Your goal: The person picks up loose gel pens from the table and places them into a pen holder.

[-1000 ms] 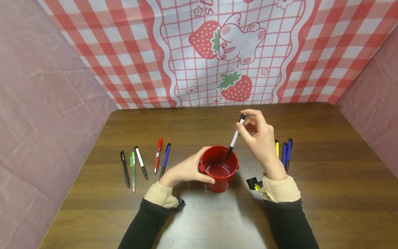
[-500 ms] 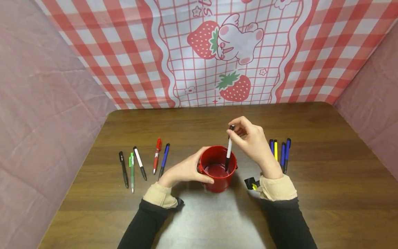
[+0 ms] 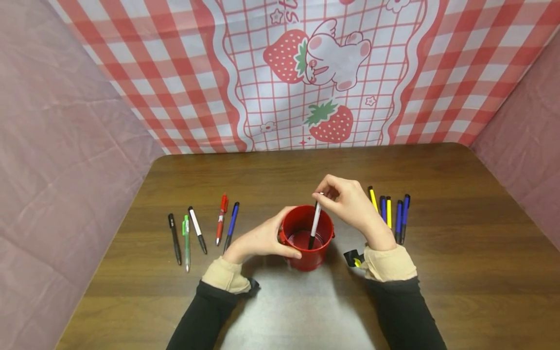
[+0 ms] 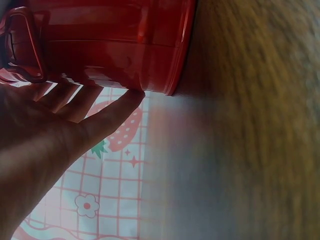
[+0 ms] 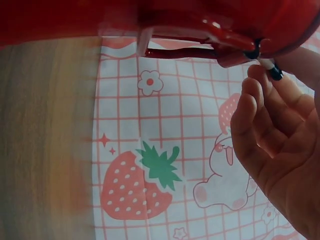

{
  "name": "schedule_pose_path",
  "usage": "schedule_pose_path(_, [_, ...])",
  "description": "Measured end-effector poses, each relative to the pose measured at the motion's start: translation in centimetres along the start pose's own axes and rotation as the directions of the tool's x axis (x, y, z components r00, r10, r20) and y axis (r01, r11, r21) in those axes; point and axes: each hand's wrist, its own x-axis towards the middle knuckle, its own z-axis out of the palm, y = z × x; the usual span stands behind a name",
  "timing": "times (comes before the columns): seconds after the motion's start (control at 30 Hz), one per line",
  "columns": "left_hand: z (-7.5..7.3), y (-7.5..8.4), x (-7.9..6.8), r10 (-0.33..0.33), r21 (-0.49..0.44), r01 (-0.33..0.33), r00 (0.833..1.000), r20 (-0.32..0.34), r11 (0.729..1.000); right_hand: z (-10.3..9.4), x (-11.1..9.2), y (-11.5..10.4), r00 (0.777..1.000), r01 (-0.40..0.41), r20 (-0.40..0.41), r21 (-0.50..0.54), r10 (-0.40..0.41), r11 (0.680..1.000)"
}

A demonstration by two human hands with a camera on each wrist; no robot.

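Observation:
In the head view a small red bucket [image 3: 308, 262] stands upright on the wooden table. My left hand [image 3: 264, 237] holds it from the left side, thumb at the near rim and fingers around the far side. The left wrist view shows the fingers along the bucket wall [image 4: 100, 45]. Above the mouth, my right hand [image 3: 352, 206] pinches the upper end of a white pen with black ends [image 3: 316, 221]. The pen's lower black end is down inside the bucket, near its floor. In the right wrist view the pen's top [image 5: 274, 70] shows between thumb and fingers, beyond the bucket's handle.
Left of the bucket lie a black pen [image 3: 174, 239], a green pen [image 3: 186, 245], a white-and-black pen [image 3: 198, 231], a red pen [image 3: 221, 218] and a blue pen [image 3: 232, 223]. Yellow and blue pens [image 3: 405, 218] lie to the right. A strawberry-print cloth [image 3: 332, 124] hangs behind.
My right hand has moved left and down, lowering the pen from over the rim into the bucket. The left hand and bucket have stayed in place.

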Motion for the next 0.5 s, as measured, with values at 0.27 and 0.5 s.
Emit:
schedule_pose_path(0.27, [0.2,-2.8,0.3,-0.016,0.02,0.016,1.0,-0.008,1.0,0.3,0.1,0.0,0.996,-0.011,0.089,0.006,0.01,1.0])
schedule_pose_path(0.5, [0.1,-3.1,0.4,-0.002,0.03,0.003,1.0,-0.018,1.0,0.4,0.2,-0.1,0.986,-0.015,0.164,0.008,0.014,1.0])
